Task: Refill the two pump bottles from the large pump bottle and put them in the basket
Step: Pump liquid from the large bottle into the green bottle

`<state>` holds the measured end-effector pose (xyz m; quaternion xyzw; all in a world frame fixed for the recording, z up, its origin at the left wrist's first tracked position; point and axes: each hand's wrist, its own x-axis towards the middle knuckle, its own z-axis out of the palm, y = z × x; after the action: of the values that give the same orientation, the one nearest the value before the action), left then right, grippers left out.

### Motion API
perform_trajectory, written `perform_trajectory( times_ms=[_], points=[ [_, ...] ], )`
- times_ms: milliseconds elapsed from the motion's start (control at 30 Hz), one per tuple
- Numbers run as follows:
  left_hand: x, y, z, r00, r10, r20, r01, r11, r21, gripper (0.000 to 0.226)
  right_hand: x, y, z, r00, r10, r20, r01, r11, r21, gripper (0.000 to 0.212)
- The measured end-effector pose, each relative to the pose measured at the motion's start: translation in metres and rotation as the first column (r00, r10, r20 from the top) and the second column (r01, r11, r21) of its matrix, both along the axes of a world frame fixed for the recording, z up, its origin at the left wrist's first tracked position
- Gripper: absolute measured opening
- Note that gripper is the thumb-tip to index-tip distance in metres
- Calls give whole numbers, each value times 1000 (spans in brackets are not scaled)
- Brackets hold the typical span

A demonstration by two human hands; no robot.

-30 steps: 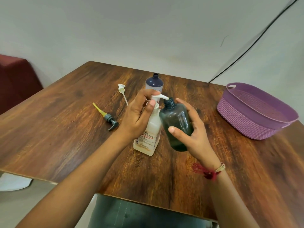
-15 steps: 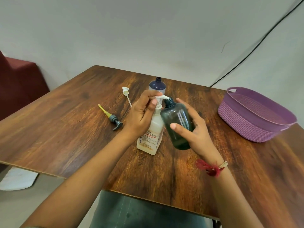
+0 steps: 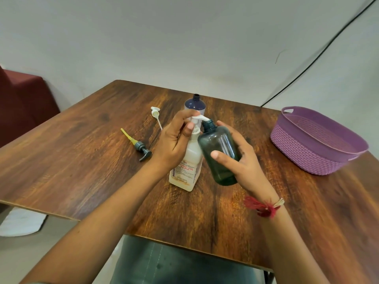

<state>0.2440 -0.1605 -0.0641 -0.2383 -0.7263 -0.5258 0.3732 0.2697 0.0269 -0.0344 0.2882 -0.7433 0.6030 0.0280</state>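
The large white pump bottle point(image 3: 187, 160) stands mid-table. My left hand point(image 3: 174, 138) curls round its white pump head, whose nozzle points right. My right hand point(image 3: 242, 160) grips a dark green bottle point(image 3: 220, 148), tilted and lifted off the table, its open neck right under the nozzle. Behind them stands a dark blue bottle point(image 3: 194, 103) with its cap off. A white pump point(image 3: 156, 114) and a grey pump with a yellow tube point(image 3: 139, 146) lie on the table to the left. The purple basket point(image 3: 315, 152) sits at the right edge.
The wooden table point(image 3: 82, 165) spreads wide in front and to the left. A dark red seat point(image 3: 22, 99) stands beyond the left edge. A black cable point(image 3: 320, 54) runs down the wall behind the basket.
The camera has shifted a little, so everything sits lower in view. My hands keep the same hold on the pump head and the green bottle.
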Motion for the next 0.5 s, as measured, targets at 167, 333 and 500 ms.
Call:
perform_trajectory(
  times_ms=[167, 333, 500],
  points=[
    [0, -2, 2, 1000, -22, -12, 22, 1000, -18, 29, -2, 1, 8, 1000, -3, -12, 3, 1000, 14, 73],
    [0, -3, 5, 1000, 9, 0, -9, 1000, -17, 23, -8, 8, 15, 1000, -13, -9, 14, 996, 91, 66],
    [0, -4, 4, 1000, 24, -19, -25, 999, -21, 24, -3, 9, 9, 998, 3, 62, -6, 998, 56, 68]
  ],
)
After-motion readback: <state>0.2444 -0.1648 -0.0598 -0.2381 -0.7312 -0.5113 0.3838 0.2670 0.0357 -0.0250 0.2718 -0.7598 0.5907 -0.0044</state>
